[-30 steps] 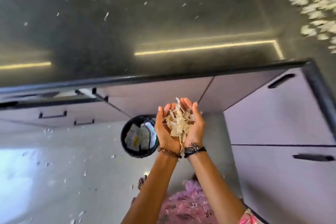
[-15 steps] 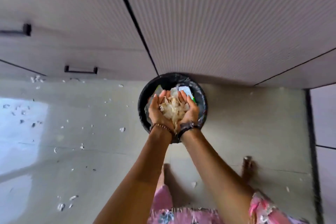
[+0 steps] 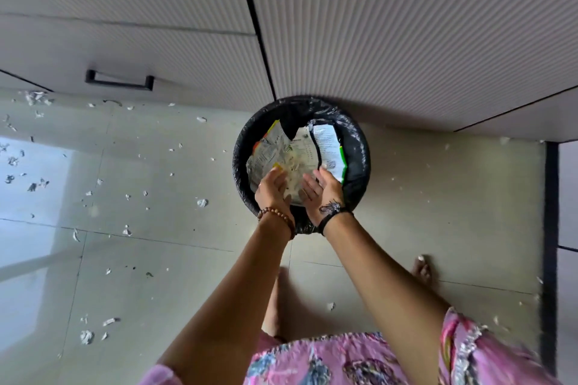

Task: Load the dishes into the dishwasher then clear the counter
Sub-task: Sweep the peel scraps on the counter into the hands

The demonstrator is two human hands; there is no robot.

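Got both hands over the black-lined bin (image 3: 356,147) now, left hand (image 3: 271,189) and right hand (image 3: 322,194) parted, fingers relaxed, pale peels (image 3: 292,173) lying on the wrappers (image 3: 328,147) inside.

Both hands, left (image 3: 271,189) and right (image 3: 322,194), open over black-lined bin (image 3: 359,147); pale peelings (image 3: 292,170) on wrappers (image 3: 328,147) inside; scraps (image 3: 201,202) litter floor (image 3: 156,244) left.

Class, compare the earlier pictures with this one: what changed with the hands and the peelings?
The left hand and right hand parted over the bin, releasing the peelings onto the packets inside. The bin stayed against the cabinet; scraps remain on the floor.
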